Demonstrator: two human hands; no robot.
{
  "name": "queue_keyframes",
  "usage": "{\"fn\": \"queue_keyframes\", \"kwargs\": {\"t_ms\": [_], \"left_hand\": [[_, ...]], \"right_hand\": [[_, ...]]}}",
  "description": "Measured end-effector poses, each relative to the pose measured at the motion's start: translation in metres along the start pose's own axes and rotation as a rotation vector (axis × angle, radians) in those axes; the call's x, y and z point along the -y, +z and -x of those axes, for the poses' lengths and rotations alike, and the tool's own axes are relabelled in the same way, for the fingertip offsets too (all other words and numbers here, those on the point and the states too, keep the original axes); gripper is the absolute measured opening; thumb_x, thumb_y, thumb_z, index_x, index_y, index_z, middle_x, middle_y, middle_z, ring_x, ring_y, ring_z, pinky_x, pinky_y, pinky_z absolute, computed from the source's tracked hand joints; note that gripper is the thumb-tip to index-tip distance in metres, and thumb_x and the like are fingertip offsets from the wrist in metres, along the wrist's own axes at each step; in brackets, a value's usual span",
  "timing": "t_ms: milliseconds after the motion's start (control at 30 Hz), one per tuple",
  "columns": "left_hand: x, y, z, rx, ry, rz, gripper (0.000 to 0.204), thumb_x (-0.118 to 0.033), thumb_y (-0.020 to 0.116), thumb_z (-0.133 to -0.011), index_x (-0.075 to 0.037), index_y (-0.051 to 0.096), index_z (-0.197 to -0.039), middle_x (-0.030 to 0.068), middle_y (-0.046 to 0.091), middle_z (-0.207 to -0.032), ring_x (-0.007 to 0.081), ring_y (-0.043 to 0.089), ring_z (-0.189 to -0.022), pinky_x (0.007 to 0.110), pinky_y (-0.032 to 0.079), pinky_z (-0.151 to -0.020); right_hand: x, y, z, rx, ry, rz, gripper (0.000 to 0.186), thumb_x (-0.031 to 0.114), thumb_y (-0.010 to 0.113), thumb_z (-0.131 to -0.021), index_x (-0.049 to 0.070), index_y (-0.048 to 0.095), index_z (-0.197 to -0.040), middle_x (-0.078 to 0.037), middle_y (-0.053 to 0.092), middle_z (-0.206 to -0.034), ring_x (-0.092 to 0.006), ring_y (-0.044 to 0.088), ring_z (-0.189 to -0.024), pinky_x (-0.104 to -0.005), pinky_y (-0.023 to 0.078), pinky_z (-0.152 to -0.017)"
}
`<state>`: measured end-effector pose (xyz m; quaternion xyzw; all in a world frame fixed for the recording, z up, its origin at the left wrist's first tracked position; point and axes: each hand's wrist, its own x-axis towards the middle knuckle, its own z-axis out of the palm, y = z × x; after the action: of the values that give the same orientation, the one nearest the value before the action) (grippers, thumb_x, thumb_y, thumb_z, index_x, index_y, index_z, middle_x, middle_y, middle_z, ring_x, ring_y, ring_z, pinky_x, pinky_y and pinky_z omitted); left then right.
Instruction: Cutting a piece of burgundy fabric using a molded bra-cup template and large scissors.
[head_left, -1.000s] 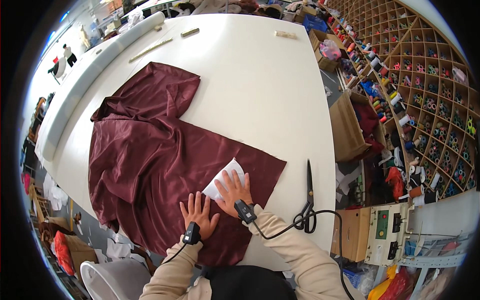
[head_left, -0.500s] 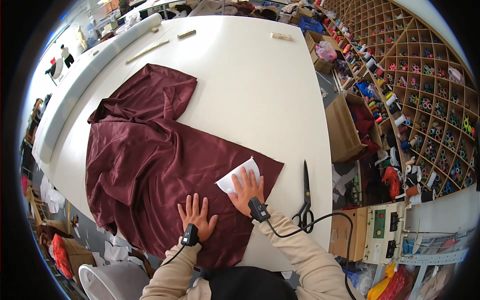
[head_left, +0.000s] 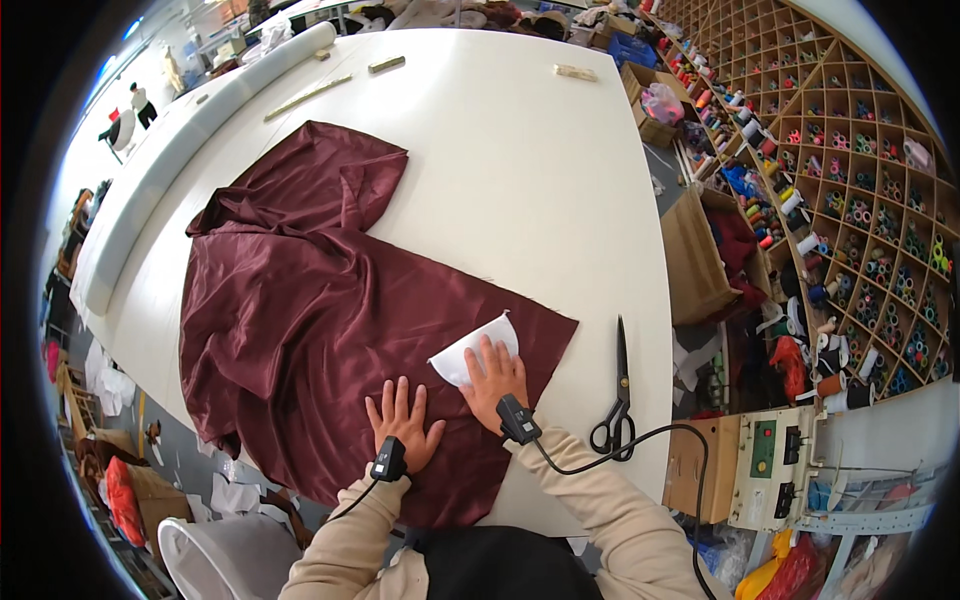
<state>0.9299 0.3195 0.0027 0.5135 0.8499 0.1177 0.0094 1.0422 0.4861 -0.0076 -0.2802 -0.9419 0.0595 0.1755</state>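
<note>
A shiny maroon fabric (head_left: 280, 320) lies rumpled across the large white table (head_left: 520, 150). My left hand (head_left: 403, 425) rests palm down on it near its lower part, fingers spread. My right hand (head_left: 492, 385) lies with outstretched fingers over a small white half-round piece (head_left: 455, 357) placed on the fabric, pressing its surface. A device with a cable is strapped at each wrist. Large black scissors (head_left: 622, 385) lie on the table just right of the fabric.
A long pale roll (head_left: 140, 190) runs along the table's left side, with small sticks (head_left: 310, 95) at the far end. To the right stand a cardboard box (head_left: 700, 260), a thread rack (head_left: 860, 200) and a control box (head_left: 765, 470). A white bin (head_left: 215, 550) sits at lower left.
The white piece has shifted rightward and turned on the fabric, with my right hand moving along with it. My left hand stays about where it was, flat on the fabric.
</note>
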Motion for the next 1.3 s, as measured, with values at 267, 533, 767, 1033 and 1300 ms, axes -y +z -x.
{"fn": "queue_keyframes", "kwargs": {"t_ms": [267, 533, 767, 1033, 1300], "left_hand": [[0.003, 0.001, 0.002, -0.019, -0.003, 0.02, 0.067, -0.049, 0.06, -0.083, -0.009, 0.051, -0.137, 0.0194, 0.038, -0.147, 0.0377, 0.03, -0.139, 0.064, 0.014, -0.111], [0.002, 0.001, 0.002, -0.021, 0.005, 0.036, 0.068, -0.049, 0.059, -0.084, -0.008, 0.05, -0.138, 0.0193, 0.038, -0.147, 0.0375, 0.029, -0.14, 0.064, 0.014, -0.112], [0.005, -0.002, 0.006, 0.014, -0.016, 0.051, 0.069, -0.048, 0.06, -0.084, -0.006, 0.049, -0.138, 0.0201, 0.036, -0.148, 0.0384, 0.027, -0.14, 0.063, 0.013, -0.112], [0.006, -0.001, 0.004, 0.006, -0.007, 0.05, 0.068, -0.049, 0.06, -0.083, -0.008, 0.051, -0.136, 0.0193, 0.037, -0.148, 0.0379, 0.028, -0.14, 0.063, 0.013, -0.112], [0.006, -0.003, 0.002, 0.001, -0.004, 0.036, 0.067, -0.051, 0.057, -0.084, -0.009, 0.051, -0.136, 0.0178, 0.038, -0.147, 0.0371, 0.029, -0.139, 0.065, 0.015, -0.111]], "right_hand": [[0.007, -0.002, -0.001, 0.01, 0.002, 0.006, 0.061, 0.031, 0.069, -0.079, 0.01, 0.051, -0.134, -0.019, 0.04, -0.143, -0.0369, 0.043, -0.127, -0.0489, 0.04, -0.092], [0.001, -0.006, -0.004, 0.037, 0.051, -0.005, 0.067, 0.033, 0.073, -0.074, 0.01, 0.051, -0.134, -0.019, 0.042, -0.142, -0.0333, 0.048, -0.118, -0.0477, 0.041, -0.089], [-0.03, -0.037, -0.052, 0.037, -0.271, -0.117, 0.068, 0.034, 0.072, -0.075, 0.006, 0.05, -0.132, -0.016, 0.052, -0.132, -0.0345, 0.043, -0.127, -0.0504, 0.032, -0.104], [-0.027, 0.003, -0.074, -0.124, -0.356, -0.164, 0.016, 0.027, 0.065, -0.084, 0.011, 0.063, -0.084, -0.006, 0.055, -0.079, -0.0259, 0.055, -0.083, -0.0447, 0.037, -0.091], [-0.029, 0.01, -0.07, -0.076, -0.254, -0.161, 0.015, 0.025, 0.062, -0.087, 0.011, 0.063, -0.087, -0.007, 0.056, -0.082, -0.0261, 0.054, -0.089, -0.0456, 0.037, -0.092]]}}
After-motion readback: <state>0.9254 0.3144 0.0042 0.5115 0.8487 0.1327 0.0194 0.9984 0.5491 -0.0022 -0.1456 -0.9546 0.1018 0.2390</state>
